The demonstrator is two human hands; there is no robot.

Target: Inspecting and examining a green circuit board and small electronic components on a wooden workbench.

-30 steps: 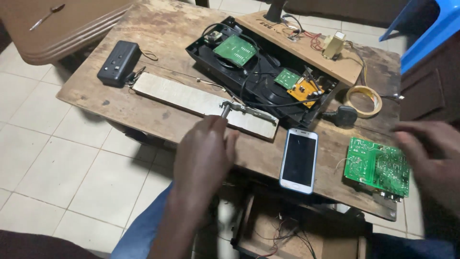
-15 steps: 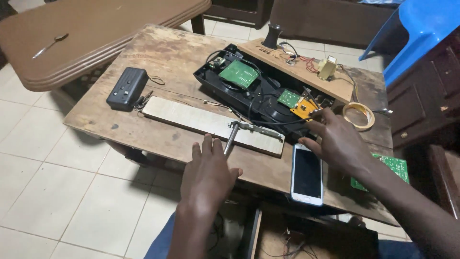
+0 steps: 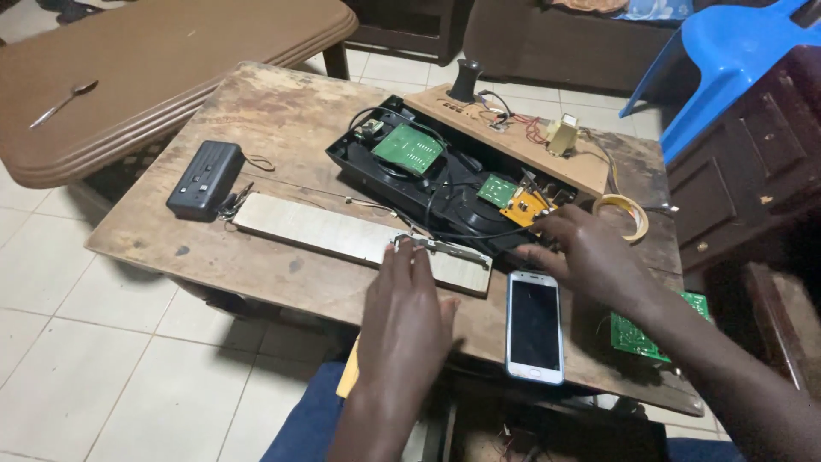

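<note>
1. The left hand [image 3: 404, 315] is laid flat on the wooden counter [image 3: 256, 128], palm down and fingers straight, with nothing grasped.
2. Its fingertips are placed at the near edge of a long pale panel [image 3: 359, 241], just beside a thin metal tool [image 3: 440, 247] that lies across the panel's right end.
3. The right hand [image 3: 590, 255] is stretched toward the open black casing [image 3: 402, 184]; its fingers are loosely spread and reach the casing's near right corner, close to a small orange board [image 3: 523, 208]. Whether anything is pinched there cannot be told.
4. Inside the casing, 2 green circuit boards are seen: a larger one [image 3: 407, 148] at the left and a smaller one [image 3: 496, 190] near the orange board.
5. A white phone [image 3: 534, 325] with a dark screen lies between the 2 hands, near the counter's front edge.
6. Another green board [image 3: 637, 335] is partly hidden under the right forearm.
7. A black box [image 3: 205, 179] sits left of the panel.
8. A blue plastic chair [image 3: 727, 60] stands beyond the counter.
</note>
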